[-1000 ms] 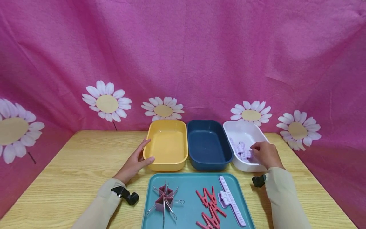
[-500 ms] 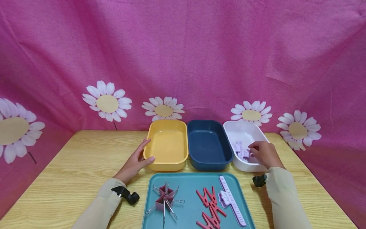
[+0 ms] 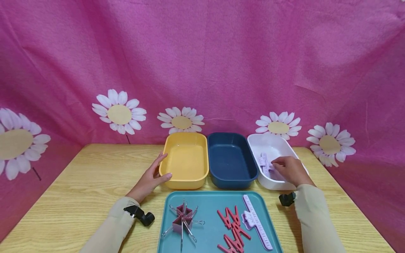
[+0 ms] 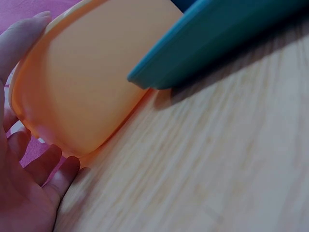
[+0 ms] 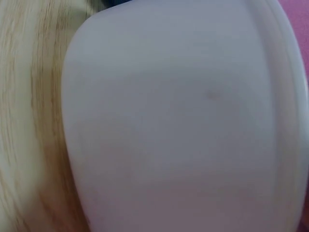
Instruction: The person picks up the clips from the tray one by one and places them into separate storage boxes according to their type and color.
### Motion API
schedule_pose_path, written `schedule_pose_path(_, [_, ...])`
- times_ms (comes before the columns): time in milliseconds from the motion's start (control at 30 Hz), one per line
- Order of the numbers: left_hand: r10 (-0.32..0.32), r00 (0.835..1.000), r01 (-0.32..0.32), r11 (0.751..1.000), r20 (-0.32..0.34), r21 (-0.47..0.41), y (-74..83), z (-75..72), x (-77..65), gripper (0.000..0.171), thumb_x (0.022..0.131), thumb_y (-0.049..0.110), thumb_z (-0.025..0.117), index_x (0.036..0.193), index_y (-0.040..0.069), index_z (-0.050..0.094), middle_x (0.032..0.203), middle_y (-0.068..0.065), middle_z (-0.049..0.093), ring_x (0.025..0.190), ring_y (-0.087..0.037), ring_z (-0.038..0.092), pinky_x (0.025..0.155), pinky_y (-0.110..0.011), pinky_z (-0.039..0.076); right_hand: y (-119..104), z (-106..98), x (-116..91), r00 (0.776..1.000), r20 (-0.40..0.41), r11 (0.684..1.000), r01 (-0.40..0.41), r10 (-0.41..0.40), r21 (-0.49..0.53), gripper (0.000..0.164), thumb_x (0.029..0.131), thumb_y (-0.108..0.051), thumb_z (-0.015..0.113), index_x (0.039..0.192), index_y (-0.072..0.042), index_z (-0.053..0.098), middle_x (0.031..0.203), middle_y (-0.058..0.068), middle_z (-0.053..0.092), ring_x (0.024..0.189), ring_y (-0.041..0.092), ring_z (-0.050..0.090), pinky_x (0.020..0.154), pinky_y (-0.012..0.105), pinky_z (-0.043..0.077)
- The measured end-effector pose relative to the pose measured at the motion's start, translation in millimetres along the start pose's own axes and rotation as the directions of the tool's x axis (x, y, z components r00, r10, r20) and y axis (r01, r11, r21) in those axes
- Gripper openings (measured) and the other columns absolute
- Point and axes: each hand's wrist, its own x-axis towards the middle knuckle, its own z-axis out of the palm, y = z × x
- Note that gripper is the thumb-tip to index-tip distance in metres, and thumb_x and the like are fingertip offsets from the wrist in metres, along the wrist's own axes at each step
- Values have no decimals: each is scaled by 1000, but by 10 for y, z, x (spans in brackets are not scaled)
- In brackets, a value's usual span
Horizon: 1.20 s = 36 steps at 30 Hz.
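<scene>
My left hand (image 3: 146, 181) holds the front left corner of a yellow bin (image 3: 186, 184), thumb on its front rim and fingers along its side. In the left wrist view, some fingertips touch the bin's outer wall. Inside a white bin (image 3: 274, 184) at the right, my right hand (image 3: 291, 170) pinches a lavender ruler clip, mostly hidden by the fingers. Beside it in that bin lie other lavender ruler clips (image 3: 263, 161). The right wrist view shows only the white bin's outer wall (image 5: 169, 121) and some table.
A dark blue bin (image 3: 232, 183) stands between the other two. In front, a teal tray (image 3: 209, 195) bears dark pink binder clips (image 3: 182, 225) with wire handles, several red clothespins (image 3: 235, 230) and one lavender ruler clip (image 3: 258, 225). Behind the table (image 3: 104, 168) hangs a pink daisy-print cloth (image 3: 221, 70).
My right hand has shifted slightly left within the white bin, and the lavender ruler clips there have changed position. My left hand and the tray's contents stay as they were.
</scene>
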Motion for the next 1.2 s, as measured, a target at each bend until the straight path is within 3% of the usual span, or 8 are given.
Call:
schedule_pose_path(400, [4, 1000, -3, 1000, 6, -13, 14, -6, -19, 73, 92, 29, 67, 152, 32, 26, 162, 3, 2, 145, -31, 20, 113, -44, 26, -71, -65, -40, 998, -17, 998, 55, -55, -20, 36, 97, -21, 58, 123, 2, 62, 122, 24, 61, 108, 41, 57, 94, 58, 46])
schedule_pose_path(700, [-15, 1000, 15, 1000, 14, -11, -9, 27, 7, 75, 90, 36, 69, 151, 35, 26, 162, 4, 2, 145, -29, 20, 113, -43, 26, -324, -216, -275, 976, -121, 983, 184, -184, -7, 31, 96, -23, 60, 119, -2, 66, 114, 19, 67, 98, 34, 64, 85, 49, 55])
schedule_pose_path(900, [-13, 1000, 14, 1000, 18, -28, -9, 23, 14, 75, 90, 35, 69, 151, 34, 26, 162, 3, 1, 145, -27, 18, 114, -42, 24, -472, -248, -452, 972, -99, 976, 217, -213, 30, 30, 94, -24, 64, 118, -6, 67, 113, 14, 67, 97, 31, 66, 79, 41, 58])
schedule_pose_path(1200, [-25, 999, 26, 1000, 39, -8, 329, -7, -128, 75, 93, 26, 65, 154, 18, 23, 162, -7, 0, 145, -34, 17, 114, -45, 24, -550, -181, -579, 953, -33, 952, 303, -302, 43, 25, 90, -19, 69, 114, -11, 71, 108, 6, 70, 89, 19, 66, 74, 28, 58])
